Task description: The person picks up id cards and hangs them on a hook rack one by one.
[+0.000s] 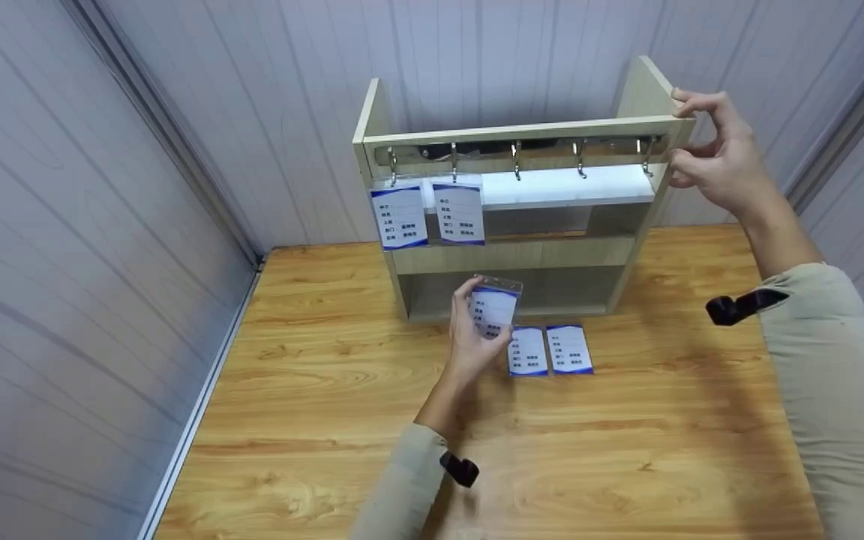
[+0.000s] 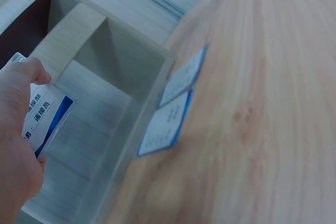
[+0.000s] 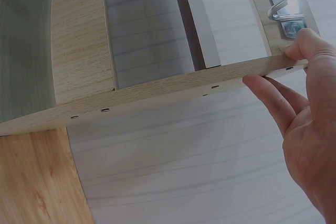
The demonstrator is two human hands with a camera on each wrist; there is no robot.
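My left hand (image 1: 475,315) holds up a blue-and-white badge card (image 1: 495,307) in a clear sleeve, in front of the rack's lowest shelf. The left wrist view shows the same card (image 2: 46,114) pinched by the thumb (image 2: 29,74). Two more badge cards (image 1: 528,350) (image 1: 569,349) lie flat on the table beside that hand, also seen as two cards (image 2: 167,124) from the left wrist. My right hand (image 1: 702,142) grips the top right corner of the wooden hook rack (image 1: 522,251), its fingers (image 3: 273,98) on the side panel's edge (image 3: 157,90).
The rack's metal rail carries several hooks; two badge cards (image 1: 400,216) (image 1: 460,212) hang on the left ones, and the hooks (image 1: 580,159) to the right are bare. The wooden table (image 1: 327,420) sits in a corner of grey panelled walls (image 1: 102,225).
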